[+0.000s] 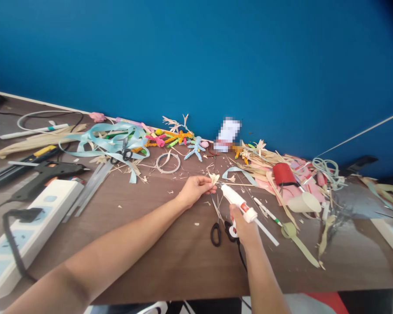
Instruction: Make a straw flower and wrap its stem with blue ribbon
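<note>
My left hand [196, 188] is pinched on a small cream leaf-like craft piece [214, 178], held just above the brown table [170, 257]. My right hand [245, 226] grips a white glue gun [237, 199] with a red band, its nozzle pointing up-left toward the craft piece and almost touching it. A white glue stick sticks out of the gun's back toward the lower right. Black-handled scissors [218, 222] lie on the table between my two hands.
A white power strip [29, 226] and a black glue gun [49, 172] lie at left. Light blue ribbon [108, 141], colourful pipe-cleaner figures [180, 139], a tape ring [168, 162], dried leaf strips, a red spool [283, 173] and pink paper crowd the back and right, against a blue wall.
</note>
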Motion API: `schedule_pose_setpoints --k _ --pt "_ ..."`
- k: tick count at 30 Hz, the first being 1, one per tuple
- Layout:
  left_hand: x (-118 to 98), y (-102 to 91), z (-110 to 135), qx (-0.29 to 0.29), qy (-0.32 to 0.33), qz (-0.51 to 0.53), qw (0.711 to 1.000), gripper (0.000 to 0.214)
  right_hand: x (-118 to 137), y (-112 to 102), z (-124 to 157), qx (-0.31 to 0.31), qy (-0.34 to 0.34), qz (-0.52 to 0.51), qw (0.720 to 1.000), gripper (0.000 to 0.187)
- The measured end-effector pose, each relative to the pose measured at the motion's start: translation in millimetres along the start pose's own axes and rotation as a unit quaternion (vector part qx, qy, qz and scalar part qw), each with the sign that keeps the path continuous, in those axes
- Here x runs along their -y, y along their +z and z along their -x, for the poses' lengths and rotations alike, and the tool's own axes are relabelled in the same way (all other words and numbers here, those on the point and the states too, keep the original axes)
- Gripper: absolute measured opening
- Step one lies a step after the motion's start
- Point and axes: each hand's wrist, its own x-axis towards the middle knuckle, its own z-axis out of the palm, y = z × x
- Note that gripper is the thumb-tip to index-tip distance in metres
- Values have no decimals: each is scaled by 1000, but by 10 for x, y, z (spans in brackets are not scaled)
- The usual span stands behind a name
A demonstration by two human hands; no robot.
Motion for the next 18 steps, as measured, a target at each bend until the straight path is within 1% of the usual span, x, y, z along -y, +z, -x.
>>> schedule_pose_setpoints --k 2,6,9,11,14,16,18 --pt "-3 2 -1 0 -1 -4 1000 18 45 24 18 -7 5 13 1000 42" --pt "1 0 -10 6 3 -12 1000 19 137 32 28 14 -26 21 999 42" --pt "15 -4 -17 12 6 -12 1000 22 148 12 23 5 -43 19 999 41" --pt "22 -6 -19 11 6 -10 1000 23 125 2 14 10 -40 12 999 41" --pt "24 -5 -20 8 7 -6 1000 23 71 -6 -12 45 -26 -20 998 38" --pt "22 -1 -20 7 8 -3 1000 22 36 -19 -37 75 -12 -66 995 36" --pt "17 3 -18 2 6 0 1000 22 12 -46 -61 115 10 -129 985 34"
